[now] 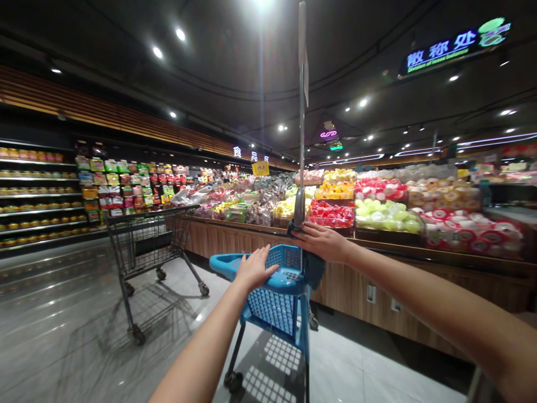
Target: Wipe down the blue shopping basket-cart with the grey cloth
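Fingers spread on your left hand, those of your right hand at the pole, grip unclear, you seem to be steadying the upright blue cart before you, long axis apparently toward the wooden worktop; moving it would call for an even hold.

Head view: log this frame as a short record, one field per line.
Setting: store aisle
Left hand: fingers spread, over the blue cart
Right hand: at the upright pole
Left of blue cart: black wire cart
Ahead: wood-sided stand of colourful packed goods
Far left: stocked shelves
Overhead, right: lit sign
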Available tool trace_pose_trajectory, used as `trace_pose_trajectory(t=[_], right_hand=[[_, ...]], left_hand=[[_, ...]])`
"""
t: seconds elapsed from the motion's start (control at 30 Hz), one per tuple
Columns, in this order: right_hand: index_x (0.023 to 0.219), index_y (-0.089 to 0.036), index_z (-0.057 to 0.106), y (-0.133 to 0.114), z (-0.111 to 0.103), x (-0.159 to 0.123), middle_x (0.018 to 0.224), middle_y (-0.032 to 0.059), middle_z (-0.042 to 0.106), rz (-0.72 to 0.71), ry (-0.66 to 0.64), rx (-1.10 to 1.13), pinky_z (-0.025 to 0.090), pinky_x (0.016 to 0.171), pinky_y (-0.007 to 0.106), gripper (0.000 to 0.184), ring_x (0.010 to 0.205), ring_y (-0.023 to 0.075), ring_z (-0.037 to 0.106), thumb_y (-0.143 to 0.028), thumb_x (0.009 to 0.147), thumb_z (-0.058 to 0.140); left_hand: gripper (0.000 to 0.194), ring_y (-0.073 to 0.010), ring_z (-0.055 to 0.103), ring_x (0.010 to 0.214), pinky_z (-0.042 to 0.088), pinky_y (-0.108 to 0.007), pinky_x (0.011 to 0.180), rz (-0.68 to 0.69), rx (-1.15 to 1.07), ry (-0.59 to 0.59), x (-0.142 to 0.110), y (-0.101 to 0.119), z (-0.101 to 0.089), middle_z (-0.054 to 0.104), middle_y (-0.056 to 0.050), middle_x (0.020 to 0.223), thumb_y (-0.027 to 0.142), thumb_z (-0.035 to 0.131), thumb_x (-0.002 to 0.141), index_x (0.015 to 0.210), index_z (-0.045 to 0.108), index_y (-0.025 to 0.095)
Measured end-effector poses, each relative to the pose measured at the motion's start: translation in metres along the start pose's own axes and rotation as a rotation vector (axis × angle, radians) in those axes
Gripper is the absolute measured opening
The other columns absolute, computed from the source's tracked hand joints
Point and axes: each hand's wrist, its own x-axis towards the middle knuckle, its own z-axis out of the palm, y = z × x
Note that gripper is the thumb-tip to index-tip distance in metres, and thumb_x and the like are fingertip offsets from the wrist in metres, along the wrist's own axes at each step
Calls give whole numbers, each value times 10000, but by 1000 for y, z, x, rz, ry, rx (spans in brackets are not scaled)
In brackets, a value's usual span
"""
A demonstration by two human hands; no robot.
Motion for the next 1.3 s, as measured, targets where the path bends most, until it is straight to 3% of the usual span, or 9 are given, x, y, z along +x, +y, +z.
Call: trace_pose_trajectory(t=[0.17,0.37,0.5,0.6,0.73,0.83,0.93,1.1,1.3], right_hand=[[1373,-170,500,-24,20,-14,1455,87,476,-21,8,110,300,1173,467,462,1439,252,252,-144,912,521],[1340,-150,532,-50,45,-30,1395,85,543,-94,13,156,313,1169,452,409,1434,241,266,-159,932,497],[1323,-135,544,-41,41,-24,1379,101,554,-141,-20,109,339,1155,453,391,1423,256,291,-147,938,472],[1320,-156,550,-24,29,-15,1390,93,545,-116,-22,66,334,1160,451,388,1421,257,295,-141,940,470],[1370,-206,509,-5,15,-2,1428,82,508,-6,4,15,328,1162,452,443,1415,254,311,-121,935,481],[1377,-213,502,-5,15,1,1429,84,506,39,15,14,350,1147,456,459,1410,260,321,-103,932,476],[1316,-182,557,-16,26,-2,1387,96,546,21,3,40,373,1128,471,398,1408,272,324,-107,937,463],[1149,-138,651,-30,32,-1,1226,119,642,-51,8,61,403,1109,467,269,1362,279,403,-157,951,470],[1238,-155,606,-26,-27,24,1264,113,619,-2,63,-56,417,1098,426,323,1368,276,392,-132,945,473]], left_hand=[[742,-294,310,1421,225,-598,1121,38,12,6,-1,1,0,343,-91,1544,588,421,888,1512,227,237],[686,-294,298,1426,212,-602,1126,64,26,3,-5,3,-1,346,-70,1543,551,409,904,1508,246,270],[661,-295,286,1431,199,-612,1124,78,30,-4,-6,5,0,347,-71,1543,549,397,912,1504,262,285],[576,-294,325,1413,200,-634,1112,95,31,-21,-6,5,0,412,-56,1509,537,380,924,1458,362,320],[395,-297,399,1367,222,-668,1081,124,31,-60,-7,6,-2,516,14,1434,520,343,943,1168,645,401],[395,-297,412,1357,220,-675,1075,127,28,-71,-8,7,-4,535,30,1416,517,333,948,1032,701,402],[398,-295,382,1378,213,-671,1084,130,23,-58,-10,9,-4,494,5,1454,528,345,942,1187,632,400],[615,-296,221,1455,191,-649,1115,130,30,17,-12,10,1,255,-65,1580,541,358,932,1491,296,294],[699,-307,165,1469,194,-654,1114,101,33,32,-14,10,3,148,-64,1605,537,377,912,1528,169,279]])
